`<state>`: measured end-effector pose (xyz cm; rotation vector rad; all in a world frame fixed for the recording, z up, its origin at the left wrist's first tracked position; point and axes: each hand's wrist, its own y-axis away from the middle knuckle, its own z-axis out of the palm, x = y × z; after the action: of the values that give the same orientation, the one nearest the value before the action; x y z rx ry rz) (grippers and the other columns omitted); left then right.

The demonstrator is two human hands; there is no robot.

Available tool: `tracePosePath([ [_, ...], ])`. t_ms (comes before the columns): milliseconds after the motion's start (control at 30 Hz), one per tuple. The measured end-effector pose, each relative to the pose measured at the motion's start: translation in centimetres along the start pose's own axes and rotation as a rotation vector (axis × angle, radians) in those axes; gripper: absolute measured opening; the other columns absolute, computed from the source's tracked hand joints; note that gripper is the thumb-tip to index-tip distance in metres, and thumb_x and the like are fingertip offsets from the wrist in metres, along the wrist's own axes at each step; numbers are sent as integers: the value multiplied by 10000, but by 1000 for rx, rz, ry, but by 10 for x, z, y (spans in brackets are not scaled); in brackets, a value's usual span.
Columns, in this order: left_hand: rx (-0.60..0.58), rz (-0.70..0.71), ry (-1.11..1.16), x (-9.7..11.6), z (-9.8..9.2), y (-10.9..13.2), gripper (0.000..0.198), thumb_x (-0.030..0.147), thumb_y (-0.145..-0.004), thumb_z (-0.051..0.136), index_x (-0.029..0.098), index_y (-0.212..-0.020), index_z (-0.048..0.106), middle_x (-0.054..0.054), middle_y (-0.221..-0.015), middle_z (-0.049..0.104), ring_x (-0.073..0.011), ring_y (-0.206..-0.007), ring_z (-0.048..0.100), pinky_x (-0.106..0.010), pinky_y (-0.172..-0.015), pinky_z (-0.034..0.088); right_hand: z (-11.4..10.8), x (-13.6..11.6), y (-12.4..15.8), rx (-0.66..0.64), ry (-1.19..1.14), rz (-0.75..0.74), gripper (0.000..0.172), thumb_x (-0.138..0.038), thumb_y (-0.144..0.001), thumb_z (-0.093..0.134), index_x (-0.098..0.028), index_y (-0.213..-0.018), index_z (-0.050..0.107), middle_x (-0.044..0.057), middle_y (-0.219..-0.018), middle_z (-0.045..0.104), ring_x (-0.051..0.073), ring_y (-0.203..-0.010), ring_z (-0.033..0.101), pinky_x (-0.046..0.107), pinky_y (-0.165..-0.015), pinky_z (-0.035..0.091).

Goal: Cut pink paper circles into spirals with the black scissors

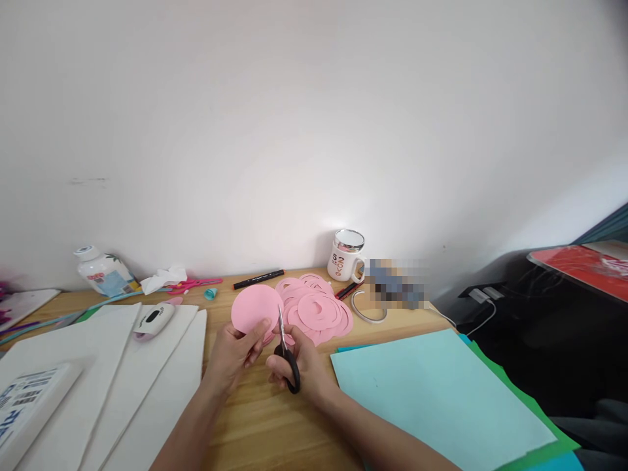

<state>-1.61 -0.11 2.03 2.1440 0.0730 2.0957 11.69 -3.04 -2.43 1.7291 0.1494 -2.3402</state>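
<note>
My left hand (239, 350) pinches a pink paper circle (255, 307) by its lower edge, thumb on top. In my right hand (304, 363) is a pair of scissors (290, 369) with black handles, the blades pointing up and away from me. The blades lie at the right edge of the circle; whether they are cutting into it I cannot tell. Just behind and to the right, a pile of pink paper cutouts (320, 311), discs and rings, is spread on the wooden table (279, 425).
A white mug (346, 258) and a black marker (259, 280) stand near the wall. Light-blue paper sheets (436, 399) lie at right, white boards (161, 379) at left. Pink scissors (189, 284), a teal cap (210, 294) and a white bottle (105, 273) are at the back left.
</note>
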Motion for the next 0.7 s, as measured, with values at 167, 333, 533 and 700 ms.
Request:
tracePosePath([
  [167, -28, 17, -50, -5, -2, -2, 472, 466, -592, 712, 183, -377, 402, 62, -326, 348, -49, -359, 267, -212, -377, 209, -1, -3, 1, 5, -54, -78, 612, -433, -571, 837, -231, -999, 449, -97, -576, 510, 93, -475, 431, 209, -473, 324],
  [333, -61, 15, -47, 0, 0, 1, 447, 425, -574, 724, 183, -378, 403, 69, -327, 341, -49, -364, 271, -218, -395, 191, 0, -10, 1, -19, -132, -143, 603, -393, -561, 859, -235, -962, 438, -68, -657, 509, 110, -581, 435, 219, -546, 338],
  [533, -56, 15, -33, 1, -1, 2, 478, 422, -573, 732, 183, -357, 378, 72, -314, 327, -49, -370, 266, -228, -419, 179, 0, -11, 2, -16, -113, -142, 628, -422, -558, 855, -236, -996, 444, -71, -631, 479, 115, -577, 403, 216, -522, 315],
  [700, -51, 4, -30, 0, -5, 2, 470, 416, -586, 728, 182, -368, 384, 76, -322, 330, -46, -378, 253, -230, -428, 166, -2, -8, 1, -5, -88, -142, 642, -416, -564, 850, -223, -1019, 440, -82, -617, 486, 83, -508, 364, 193, -458, 272],
])
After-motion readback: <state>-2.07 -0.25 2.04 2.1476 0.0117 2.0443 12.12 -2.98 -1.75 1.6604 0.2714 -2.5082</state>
